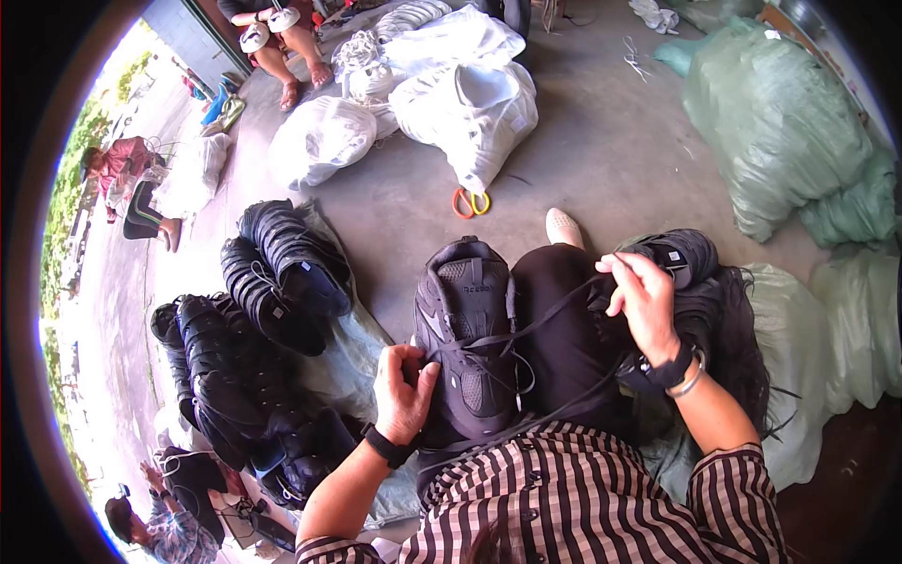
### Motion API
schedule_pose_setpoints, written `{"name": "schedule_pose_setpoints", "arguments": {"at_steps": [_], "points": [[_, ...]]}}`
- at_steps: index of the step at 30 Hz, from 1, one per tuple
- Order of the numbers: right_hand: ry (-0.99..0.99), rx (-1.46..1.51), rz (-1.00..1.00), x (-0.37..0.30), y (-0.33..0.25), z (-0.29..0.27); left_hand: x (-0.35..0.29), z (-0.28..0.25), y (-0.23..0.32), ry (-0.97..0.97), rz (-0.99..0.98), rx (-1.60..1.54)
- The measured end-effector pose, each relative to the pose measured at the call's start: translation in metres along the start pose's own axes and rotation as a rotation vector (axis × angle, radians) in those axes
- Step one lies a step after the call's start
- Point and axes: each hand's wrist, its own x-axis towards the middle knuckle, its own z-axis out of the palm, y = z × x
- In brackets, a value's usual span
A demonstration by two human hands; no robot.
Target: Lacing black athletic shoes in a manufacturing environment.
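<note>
A black sneaker [476,381] with a mesh tongue rests on my lap, its toe toward me. Its black shoelace [554,312] is partly threaded and stretches up to the right. My right hand [644,299] pinches that lace out to the right, above my thigh. At the sneaker's left side, my left hand [404,387] has its fingers curled against the edge; what they hold is hidden. A loose lace end with a pale tip hangs beside the sneaker's right side.
Rows of black shoes [221,376] lie at my left, more black shoes [678,256] at my right. Orange-and-yellow-handled scissors [472,202] lie on the floor ahead. White sacks [470,113] stand beyond, green sacks [770,122] at far right. Other people sit at the far left and back.
</note>
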Motion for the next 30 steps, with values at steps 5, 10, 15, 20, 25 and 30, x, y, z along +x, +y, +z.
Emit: {"name": "schedule_pose_setpoints", "arguments": {"at_steps": [5, 10, 15, 20, 25, 30], "points": [[-0.705, -0.195, -0.108, -0.055, -0.023, 0.035, -0.002, 0.0, 0.0, -0.013, -0.057, -0.057], [-0.781, -0.291, -0.167, -0.056, -0.014, 0.044, 0.002, -0.008, -0.007, -0.111, -0.227, -0.082], [-0.875, -0.293, -0.122, -0.026, -0.017, 0.041, 0.019, -0.025, -0.002, 0.066, 0.128, 0.186], [-0.983, -0.351, -0.081, -0.017, -0.022, 0.055, 0.069, -0.072, 0.007, 0.202, 0.349, 0.497], [-0.802, -0.115, 0.06, -0.023, -0.023, 0.069, 0.089, -0.135, -0.005, 0.336, 0.41, 0.727], [-0.634, -0.02, 0.061, -0.03, -0.035, 0.069, 0.093, -0.139, -0.018, 0.39, 0.28, 0.654]]}}
